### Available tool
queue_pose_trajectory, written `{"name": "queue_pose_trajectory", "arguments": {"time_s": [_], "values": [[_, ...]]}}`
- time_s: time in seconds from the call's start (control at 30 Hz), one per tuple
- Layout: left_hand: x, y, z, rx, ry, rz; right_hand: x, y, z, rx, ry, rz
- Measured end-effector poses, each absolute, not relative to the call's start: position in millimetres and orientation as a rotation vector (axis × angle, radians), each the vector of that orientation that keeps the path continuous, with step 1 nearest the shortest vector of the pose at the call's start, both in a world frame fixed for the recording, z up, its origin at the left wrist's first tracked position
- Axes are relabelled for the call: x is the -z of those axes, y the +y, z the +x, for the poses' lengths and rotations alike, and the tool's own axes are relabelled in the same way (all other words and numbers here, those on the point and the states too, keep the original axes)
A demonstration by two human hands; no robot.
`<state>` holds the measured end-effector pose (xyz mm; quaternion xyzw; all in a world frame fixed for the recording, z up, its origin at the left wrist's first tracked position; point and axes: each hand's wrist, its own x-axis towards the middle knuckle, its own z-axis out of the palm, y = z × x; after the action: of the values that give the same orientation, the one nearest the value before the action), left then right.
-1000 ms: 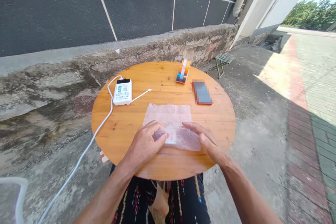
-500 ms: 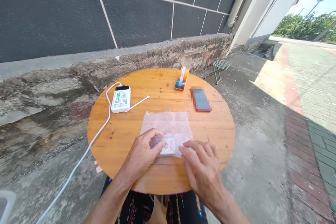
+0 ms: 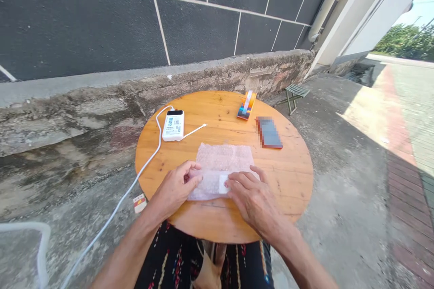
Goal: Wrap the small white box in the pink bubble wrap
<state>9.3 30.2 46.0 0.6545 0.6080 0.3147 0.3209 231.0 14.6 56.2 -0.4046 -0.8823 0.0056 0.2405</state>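
Observation:
A sheet of bubble wrap [image 3: 222, 165] lies on the round wooden table [image 3: 291, 176] in front of me, with a small flat white item [image 3: 223, 184] under its near fold. My left hand [image 3: 176, 187] pinches the wrap's near left edge, fingers curled. My right hand [image 3: 252, 196] lies flat on the near right part of the wrap, fingers stretched over the white item.
On the table's far side sit a white power bank [image 3: 173, 125] with a white cable [image 3: 149, 158] trailing off the left edge, an orange tape dispenser [image 3: 247, 104] and a dark phone [image 3: 269, 132]. A small green stool [image 3: 294, 92] stands by the wall.
The near edge of the bubble wrap has been folded over the white item. My right hand slid left onto it, and my left hand shifted to the wrap's left edge.

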Motion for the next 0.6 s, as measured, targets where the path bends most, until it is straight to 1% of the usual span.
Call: {"name": "queue_pose_trajectory", "arguments": {"time_s": [0.13, 0.23, 0.37, 0.6], "values": [[-43.2, 14.1, -18.9, -0.839, 1.683, 1.624, -58.3, 19.0, 231.2, -0.018, -2.445, -1.083], [-42.9, -5.8, -25.7, -0.812, 1.733, 1.352, -57.4, 21.4, 232.7, -0.020, -2.469, -1.071], [-44.0, -25.7, -14.5, -0.769, 1.668, 1.099, -56.8, 22.0, 233.4, -0.019, -2.479, -1.070], [-37.2, -18.3, 13.1, -0.913, 1.537, 0.960, -60.0, 20.8, 232.5, -0.053, -2.472, -1.085]]}}
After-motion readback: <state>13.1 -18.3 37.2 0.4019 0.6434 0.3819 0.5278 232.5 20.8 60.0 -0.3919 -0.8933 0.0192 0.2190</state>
